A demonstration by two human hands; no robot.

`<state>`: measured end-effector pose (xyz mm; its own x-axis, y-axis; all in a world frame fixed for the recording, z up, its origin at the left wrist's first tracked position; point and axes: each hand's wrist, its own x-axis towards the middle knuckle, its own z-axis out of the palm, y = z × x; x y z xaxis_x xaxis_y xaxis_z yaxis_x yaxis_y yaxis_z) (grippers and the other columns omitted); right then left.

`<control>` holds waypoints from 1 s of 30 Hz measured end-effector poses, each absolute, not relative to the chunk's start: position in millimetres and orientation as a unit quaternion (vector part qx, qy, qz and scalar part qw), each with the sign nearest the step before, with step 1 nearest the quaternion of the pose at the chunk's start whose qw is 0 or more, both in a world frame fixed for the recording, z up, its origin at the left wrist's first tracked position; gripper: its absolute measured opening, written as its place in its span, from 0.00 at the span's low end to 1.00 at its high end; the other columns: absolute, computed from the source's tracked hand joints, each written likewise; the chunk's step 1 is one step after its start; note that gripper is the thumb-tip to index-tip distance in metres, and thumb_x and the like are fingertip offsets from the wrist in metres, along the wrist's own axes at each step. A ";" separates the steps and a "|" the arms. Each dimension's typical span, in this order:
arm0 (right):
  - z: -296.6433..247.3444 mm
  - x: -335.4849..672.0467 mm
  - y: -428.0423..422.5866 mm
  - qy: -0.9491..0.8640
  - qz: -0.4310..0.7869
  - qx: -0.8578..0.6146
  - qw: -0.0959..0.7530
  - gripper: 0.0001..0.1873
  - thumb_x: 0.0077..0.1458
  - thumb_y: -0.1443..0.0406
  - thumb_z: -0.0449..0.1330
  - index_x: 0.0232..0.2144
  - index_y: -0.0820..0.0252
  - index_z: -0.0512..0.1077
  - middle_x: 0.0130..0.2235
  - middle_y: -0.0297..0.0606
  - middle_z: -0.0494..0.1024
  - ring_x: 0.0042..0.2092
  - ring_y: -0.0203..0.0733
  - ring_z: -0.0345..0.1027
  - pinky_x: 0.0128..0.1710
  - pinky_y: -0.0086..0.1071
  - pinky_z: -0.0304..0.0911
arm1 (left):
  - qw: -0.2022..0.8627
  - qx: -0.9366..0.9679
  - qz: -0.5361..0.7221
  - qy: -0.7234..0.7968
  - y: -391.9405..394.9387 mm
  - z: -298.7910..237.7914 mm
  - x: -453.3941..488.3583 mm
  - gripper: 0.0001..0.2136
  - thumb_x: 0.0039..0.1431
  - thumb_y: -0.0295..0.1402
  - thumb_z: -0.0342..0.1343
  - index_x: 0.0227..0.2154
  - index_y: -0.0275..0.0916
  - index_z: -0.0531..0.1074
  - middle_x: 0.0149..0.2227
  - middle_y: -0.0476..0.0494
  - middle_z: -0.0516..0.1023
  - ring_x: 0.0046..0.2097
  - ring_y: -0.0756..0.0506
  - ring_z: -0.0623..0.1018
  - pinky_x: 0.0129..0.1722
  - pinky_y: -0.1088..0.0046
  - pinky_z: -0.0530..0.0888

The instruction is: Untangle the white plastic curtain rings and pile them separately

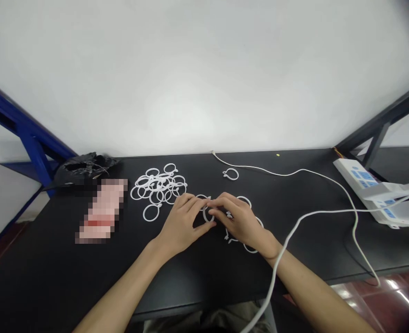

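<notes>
Between my two hands a white plastic ring (208, 214) is held by the fingers just above the black table. My left hand (181, 222) pinches it from the left, fingertips close to the other hand's. From the right, my right hand (237, 219) grips the same ring with thumb and forefinger. Several more white rings (251, 248) lie beneath and beside my right hand, partly covered by it. One ring (201, 200) lies behind my left fingertips. To the left sits a loose heap of white rings (161, 182), each with a small clasp or tab.
A single ring (232, 174) lies farther back. A white cable (294, 172) runs across the right side, and a thicker one passes over my right forearm. The power strip (367, 187) with plugs is at right. A black plastic bag (82, 166) and a pixelated pink object (103, 210) lie left.
</notes>
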<state>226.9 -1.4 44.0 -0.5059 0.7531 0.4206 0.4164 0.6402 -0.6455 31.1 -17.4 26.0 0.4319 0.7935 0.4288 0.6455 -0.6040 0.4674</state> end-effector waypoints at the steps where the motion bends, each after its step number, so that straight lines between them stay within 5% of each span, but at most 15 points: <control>1: 43.3 226.7 -1.4 -0.836 0.238 -0.347 0.353 0.05 0.65 0.64 0.55 0.41 0.55 0.69 0.36 0.36 0.74 0.37 0.36 0.69 0.38 0.31 0.67 | 0.116 0.840 0.314 0.428 -17.4 25.7 31.0 0.16 0.61 0.40 0.58 0.49 0.39 0.69 0.42 0.42 0.77 0.46 0.41 0.70 0.49 0.58 0.70; 10: 36.9 225.1 -0.8 -0.821 0.230 -0.356 0.382 0.06 0.64 0.65 0.55 0.33 0.55 0.69 0.31 0.34 0.74 0.32 0.35 0.69 0.33 0.29 0.65 | 0.113 0.847 0.316 0.412 -17.2 26.4 30.9 0.17 0.62 0.43 0.57 0.49 0.40 0.68 0.43 0.42 0.77 0.45 0.41 0.71 0.48 0.59 0.71; 17: 38.4 226.6 2.4 -0.844 0.146 -0.417 0.303 0.18 0.63 0.59 0.56 0.54 0.53 0.66 0.45 0.43 0.75 0.47 0.47 0.68 0.47 0.44 0.68 | 0.029 0.781 0.319 0.536 -9.9 38.3 11.8 0.14 0.62 0.36 0.53 0.49 0.39 0.68 0.47 0.39 0.74 0.51 0.38 0.69 0.54 0.54 0.67; 21: 34.0 224.2 6.1 -0.877 0.088 -0.406 0.242 0.14 0.63 0.65 0.55 0.51 0.55 0.70 0.52 0.46 0.72 0.52 0.50 0.64 0.50 0.47 0.66 | -0.026 0.681 0.267 0.682 1.6 43.2 -18.4 0.17 0.61 0.38 0.52 0.49 0.35 0.69 0.47 0.35 0.73 0.51 0.33 0.68 0.52 0.50 0.67; 30: 25.3 230.2 11.2 -0.887 0.051 -0.419 0.188 0.09 0.65 0.68 0.52 0.40 0.55 0.72 0.41 0.42 0.75 0.41 0.46 0.65 0.40 0.41 0.65 | -0.011 0.663 0.168 0.730 1.6 34.5 -47.2 0.19 0.55 0.38 0.52 0.49 0.35 0.69 0.46 0.33 0.71 0.51 0.31 0.68 0.50 0.52 0.69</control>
<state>230.2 11.2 25.3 -0.5793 0.7619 0.2897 0.7233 0.6444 -0.2483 -47.2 1.6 34.5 -0.1219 0.9633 0.2391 0.9708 0.0656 0.2306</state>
